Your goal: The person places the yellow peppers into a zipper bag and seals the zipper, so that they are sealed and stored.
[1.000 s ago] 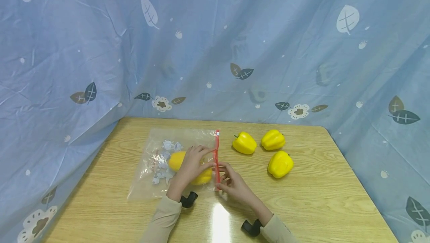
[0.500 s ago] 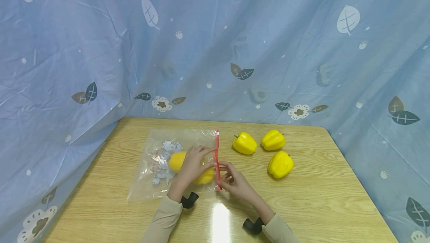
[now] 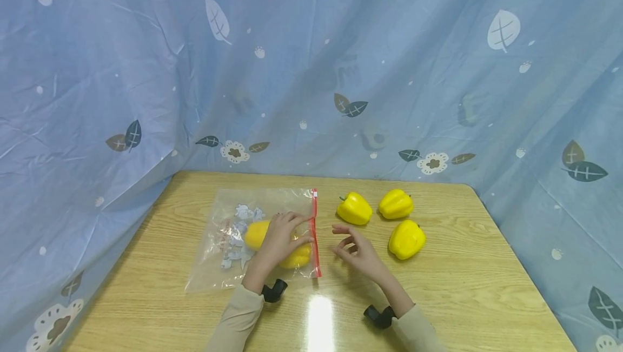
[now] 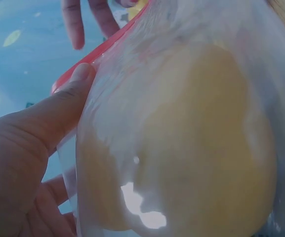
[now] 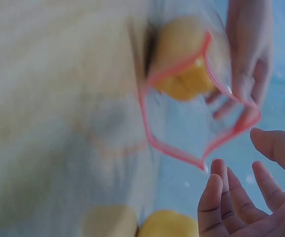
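Observation:
A clear zip bag with a red closure strip and pale printed figures lies on the table. Through its plastic show yellow bell peppers, partly covered by my left hand. That hand pinches the bag beside the strip, its thumb on the plastic in the left wrist view. From the right wrist view, the red-rimmed mouth gapes, with a yellow pepper inside. My right hand hovers right of the mouth, apart from it, fingers bent loosely around nothing.
Three more yellow bell peppers lie to the right: one near the strip, one behind and one closer to me. A blue patterned curtain hangs around the wooden table. Black wrist mounts sit on both wrists.
My right hand has let go of the bag's red edge and moved right, away from it. My left hand and the peppers outside the bag have stayed in place.

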